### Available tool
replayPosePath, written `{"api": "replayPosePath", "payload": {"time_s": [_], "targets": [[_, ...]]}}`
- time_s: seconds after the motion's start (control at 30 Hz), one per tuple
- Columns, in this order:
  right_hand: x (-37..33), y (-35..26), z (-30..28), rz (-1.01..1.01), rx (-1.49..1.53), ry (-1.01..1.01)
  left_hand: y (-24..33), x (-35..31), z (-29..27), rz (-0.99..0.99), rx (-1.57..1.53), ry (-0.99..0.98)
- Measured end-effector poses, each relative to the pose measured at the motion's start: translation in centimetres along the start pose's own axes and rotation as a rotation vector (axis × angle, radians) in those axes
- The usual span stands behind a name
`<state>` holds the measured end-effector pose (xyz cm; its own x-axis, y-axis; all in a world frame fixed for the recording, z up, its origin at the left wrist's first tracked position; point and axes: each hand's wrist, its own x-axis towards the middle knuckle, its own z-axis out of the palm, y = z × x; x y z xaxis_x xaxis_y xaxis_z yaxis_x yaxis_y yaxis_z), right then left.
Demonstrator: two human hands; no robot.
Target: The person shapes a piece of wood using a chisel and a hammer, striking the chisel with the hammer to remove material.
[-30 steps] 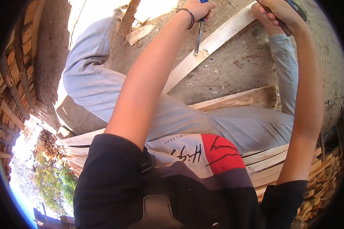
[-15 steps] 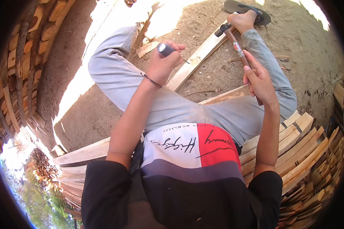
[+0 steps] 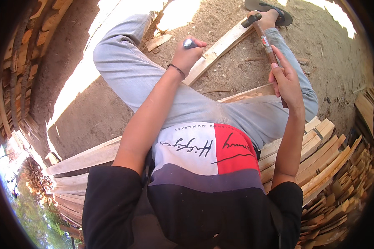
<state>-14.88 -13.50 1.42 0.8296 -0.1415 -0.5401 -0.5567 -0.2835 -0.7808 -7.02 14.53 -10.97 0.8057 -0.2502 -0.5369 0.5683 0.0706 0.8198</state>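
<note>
My left hand (image 3: 187, 58) is closed round a chisel (image 3: 190, 43), which has a dark handle and a pale, shiny butt end. Its tip is at or just above a long squared wood piece (image 3: 215, 50); I cannot tell if they touch. My right hand (image 3: 287, 83) grips a hammer (image 3: 265, 40) low on its brown wooden handle. The hammer's dark head is raised beyond that hand, near my right foot (image 3: 269, 18). The wood piece runs slantwise on the ground between my legs, its far end by that foot.
Beneath and beside me lie stacked boards (image 3: 91, 157), with more wood pieces (image 3: 340, 182) piled at the right. A timber stack (image 3: 18, 66) stands on the left. Another board (image 3: 249, 93) sits near my right thigh, and a wood scrap (image 3: 158, 42) lies on the dirt.
My left hand has moved right and a little farther out, bringing the chisel over the wood piece. The hammer has shifted slightly to the right and away from me.
</note>
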Motion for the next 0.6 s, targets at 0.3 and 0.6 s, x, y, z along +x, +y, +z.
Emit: {"api": "replayPosePath", "payload": {"time_s": [0.3, 0.6], "targets": [[0.2, -0.6, 0.0, -0.008, 0.012, -0.016, -0.3, 1.0, 0.1, -0.028, -0.034, 0.050], [0.1, -0.3, 0.6, -0.010, -0.001, -0.055, -1.1, 1.4, 0.0, -0.006, -0.023, 0.031]]}}
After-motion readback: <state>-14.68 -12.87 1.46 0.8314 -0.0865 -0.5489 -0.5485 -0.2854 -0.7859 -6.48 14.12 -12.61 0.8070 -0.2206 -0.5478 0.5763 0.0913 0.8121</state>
